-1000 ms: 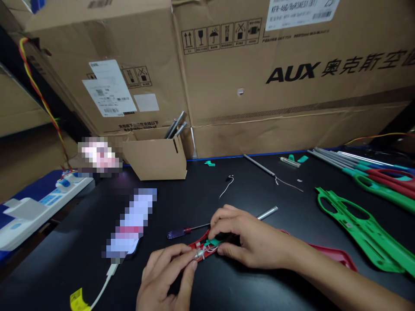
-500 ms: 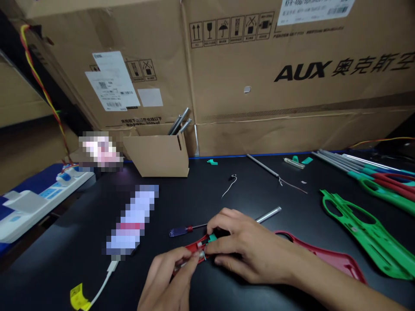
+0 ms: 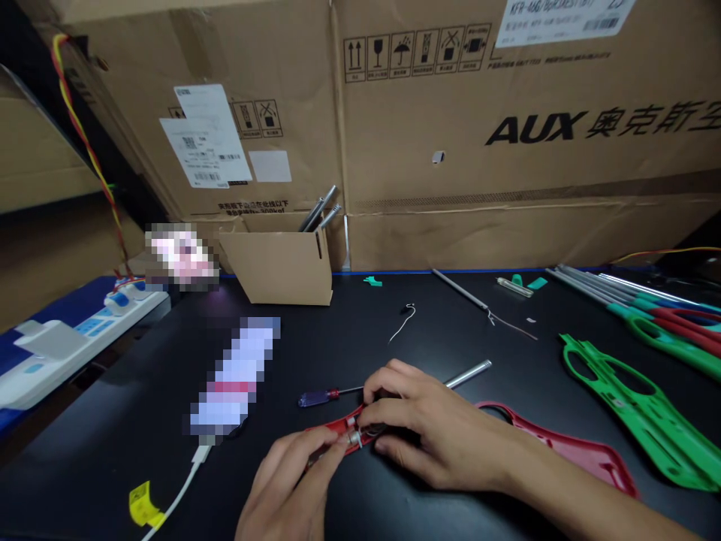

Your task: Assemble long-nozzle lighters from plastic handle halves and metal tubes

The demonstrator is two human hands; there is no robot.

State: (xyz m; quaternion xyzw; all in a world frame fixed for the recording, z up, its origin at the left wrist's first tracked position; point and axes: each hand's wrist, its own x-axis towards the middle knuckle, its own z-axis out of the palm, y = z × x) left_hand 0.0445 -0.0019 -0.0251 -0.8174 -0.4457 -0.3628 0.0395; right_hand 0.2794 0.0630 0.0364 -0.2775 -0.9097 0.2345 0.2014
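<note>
Head view: small metal fitting (image 3: pixel 354 437) at end of red plastic piece (image 3: pixel 338 434), held in both hands over black table (image 3: pixel 113 466), low in middle of view. Left hand (image 3: pixel 287 481) pinches fitting, fingers closed on it. Right hand (image 3: pixel 433 428) clenches red piece, fingers curled over and hiding part of it. Close, steady pinch looks wise: part small, easily slips. Purple-handled screwdriver (image 3: pixel 315 397) lies just beyond hands, metal rod (image 3: pixel 470 372) past right hand. Red plastic shell (image 3: pixel 563 451) and green plastic shell (image 3: pixel 636 406) lie further right.
</note>
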